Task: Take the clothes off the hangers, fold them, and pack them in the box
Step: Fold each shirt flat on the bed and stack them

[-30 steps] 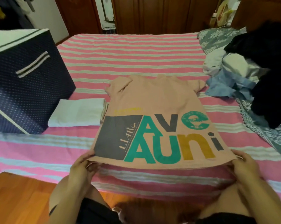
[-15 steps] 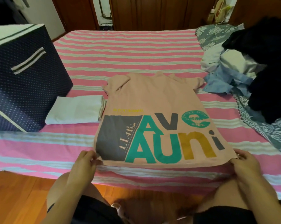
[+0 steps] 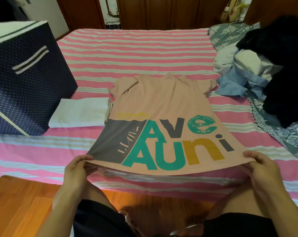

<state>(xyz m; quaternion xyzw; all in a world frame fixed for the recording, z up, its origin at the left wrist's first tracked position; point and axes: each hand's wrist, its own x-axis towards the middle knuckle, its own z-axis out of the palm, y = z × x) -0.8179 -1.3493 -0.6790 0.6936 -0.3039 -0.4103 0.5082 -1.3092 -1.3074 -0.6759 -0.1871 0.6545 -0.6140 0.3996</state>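
A peach T-shirt (image 3: pixel 158 103) with big green, grey and mustard letters lies flat on the striped bed (image 3: pixel 136 48), collar away from me. My left hand (image 3: pixel 77 170) pinches its near left hem corner. My right hand (image 3: pixel 261 168) pinches the near right hem corner. The hem is lifted slightly off the bed between them. A dark blue dotted fabric box (image 3: pixel 25 79) stands on the bed at the left. A folded white garment (image 3: pixel 81 112) lies beside the box, touching the shirt's left edge.
A heap of unfolded clothes (image 3: pixel 264 69), black, white and light blue, sits at the right on a grey floral blanket (image 3: pixel 290 139). Wooden floor (image 3: pixel 16 202) lies below the bed's near edge. Dark wooden cupboards stand behind the bed.
Both hands keep the hem corners and have pulled the hem a little toward me and up; the shirt lies smoother and more stretched.
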